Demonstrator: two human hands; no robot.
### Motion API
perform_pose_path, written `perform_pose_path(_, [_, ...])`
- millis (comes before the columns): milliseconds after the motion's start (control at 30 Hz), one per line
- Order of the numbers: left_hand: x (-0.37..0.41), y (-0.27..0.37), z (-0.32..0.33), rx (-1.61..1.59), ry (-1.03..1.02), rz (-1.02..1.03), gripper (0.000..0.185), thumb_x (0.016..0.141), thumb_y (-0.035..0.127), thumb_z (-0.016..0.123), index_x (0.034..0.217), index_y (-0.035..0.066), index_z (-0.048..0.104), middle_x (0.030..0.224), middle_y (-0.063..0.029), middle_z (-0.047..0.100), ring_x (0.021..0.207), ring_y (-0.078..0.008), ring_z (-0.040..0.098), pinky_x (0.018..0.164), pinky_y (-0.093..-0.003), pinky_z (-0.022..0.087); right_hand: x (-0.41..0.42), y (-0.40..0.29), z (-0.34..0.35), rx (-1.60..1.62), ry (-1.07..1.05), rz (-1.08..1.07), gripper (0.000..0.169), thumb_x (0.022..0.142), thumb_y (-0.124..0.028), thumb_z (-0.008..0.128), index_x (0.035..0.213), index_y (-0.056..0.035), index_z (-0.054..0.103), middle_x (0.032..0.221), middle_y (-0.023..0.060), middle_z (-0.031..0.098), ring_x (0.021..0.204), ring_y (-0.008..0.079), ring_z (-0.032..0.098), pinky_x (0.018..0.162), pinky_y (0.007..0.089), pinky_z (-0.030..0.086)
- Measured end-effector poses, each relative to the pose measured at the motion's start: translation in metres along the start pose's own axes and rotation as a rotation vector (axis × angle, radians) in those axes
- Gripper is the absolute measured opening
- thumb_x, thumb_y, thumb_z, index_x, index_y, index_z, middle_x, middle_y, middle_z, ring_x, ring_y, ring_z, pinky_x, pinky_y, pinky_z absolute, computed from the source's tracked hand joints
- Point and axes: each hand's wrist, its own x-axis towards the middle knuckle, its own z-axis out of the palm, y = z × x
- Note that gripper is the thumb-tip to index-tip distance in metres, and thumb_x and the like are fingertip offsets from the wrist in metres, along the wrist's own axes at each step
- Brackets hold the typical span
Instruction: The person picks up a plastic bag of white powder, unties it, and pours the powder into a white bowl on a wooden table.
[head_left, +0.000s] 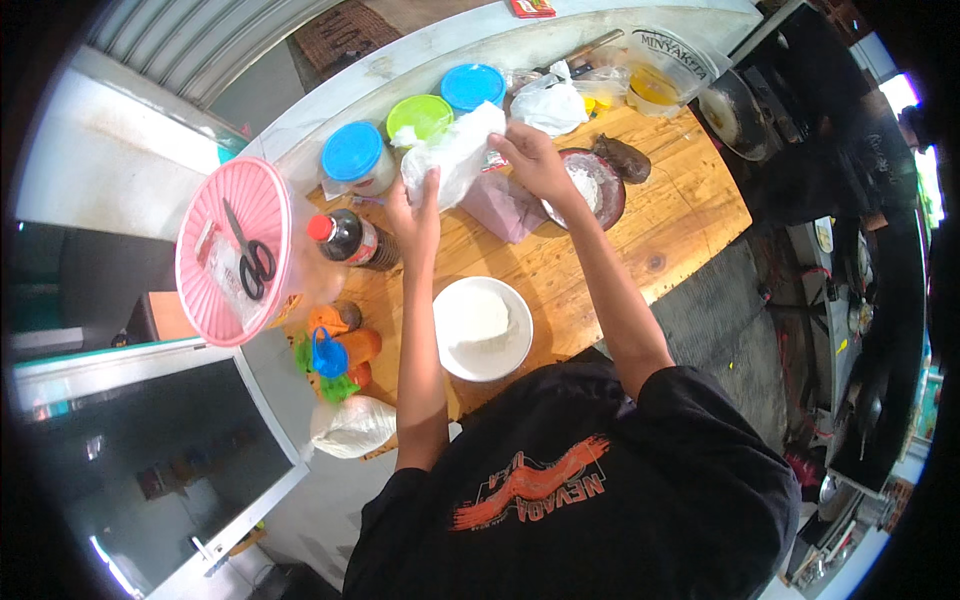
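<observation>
Both hands hold a clear plastic bag of white powder above the back of the wooden table. My left hand grips its lower left end, and my right hand pinches the upper right end. Nearer to me stands a white bowl with a heap of white powder in it. Beneath my right forearm is a dark red bowl, also with white powder. A pinkish packet lies left of that bowl, under the held bag.
Along the back stand tubs with blue and green lids. A dark sauce bottle is left of my left hand. Black scissors rest on a pink-lidded container. Spice bottles and an oil container stand near the edges.
</observation>
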Motion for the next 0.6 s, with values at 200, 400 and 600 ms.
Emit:
perform_pose_path(200, [-0.047, 0.135, -0.034, 0.192, -0.139, 0.145, 0.025, 0.093, 0.010, 0.062, 0.114, -0.002, 0.059, 0.096, -0.0107, 0.067, 0.088, -0.0170, 0.063, 0.079, -0.0320, 0.048, -0.057, -0.036, 0.029, 0.345, -0.393, -0.304, 0.084, 0.076, -0.031, 0.082, 0.141, -0.0010, 0.039, 0.140, 0.0124, 0.048, 0.132, 0.0227, 0.043, 0.112, 0.0404, 0.032])
perform_pose_path(400, [-0.122, 0.164, -0.082, 0.480, -0.105, 0.044, 0.027, 0.093, 0.007, 0.059, 0.117, -0.002, 0.054, 0.100, -0.0156, 0.063, 0.092, -0.0222, 0.062, 0.082, -0.0340, 0.047, -0.174, -0.073, 0.100, 0.223, -0.898, 0.201, 0.073, 0.071, -0.030, 0.086, 0.129, 0.0021, 0.053, 0.118, 0.0122, 0.062, 0.112, 0.0194, 0.056, 0.100, 0.0392, 0.042])
perform_pose_path(600, [-0.165, 0.148, -0.109, 0.524, -0.139, -0.152, 0.032, 0.095, 0.012, 0.056, 0.122, -0.003, 0.050, 0.103, -0.0181, 0.062, 0.095, -0.0269, 0.061, 0.085, -0.0356, 0.047, -0.293, -0.038, 0.148, 1.224, -0.815, 0.634, 0.086, 0.081, -0.026, 0.079, 0.147, -0.0095, 0.027, 0.135, 0.0042, 0.047, 0.122, 0.0188, 0.049, 0.091, 0.0362, 0.049])
